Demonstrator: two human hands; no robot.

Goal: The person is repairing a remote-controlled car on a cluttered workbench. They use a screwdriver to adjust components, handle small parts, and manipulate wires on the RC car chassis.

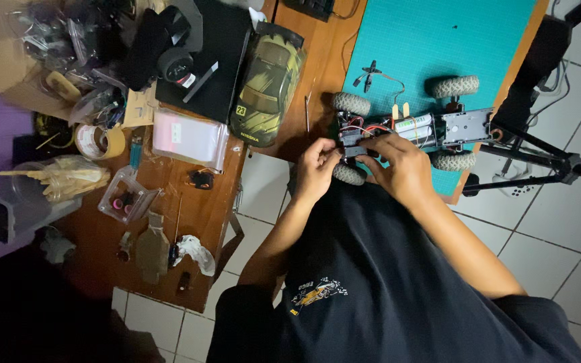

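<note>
Here both hands pinch black part at crawler chassis (411, 131) end: left hand (319, 167) grip steadying, right hand (398, 165) grip closed, pressing it.

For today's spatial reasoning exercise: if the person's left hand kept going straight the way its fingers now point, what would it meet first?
The left hand points at the small black part on the model car chassis; its fingers seem to touch it already, though depth is unclear.

Model car chassis (415, 131) lies on cutting mat (438, 40), right of car body shell (267, 84).
</note>
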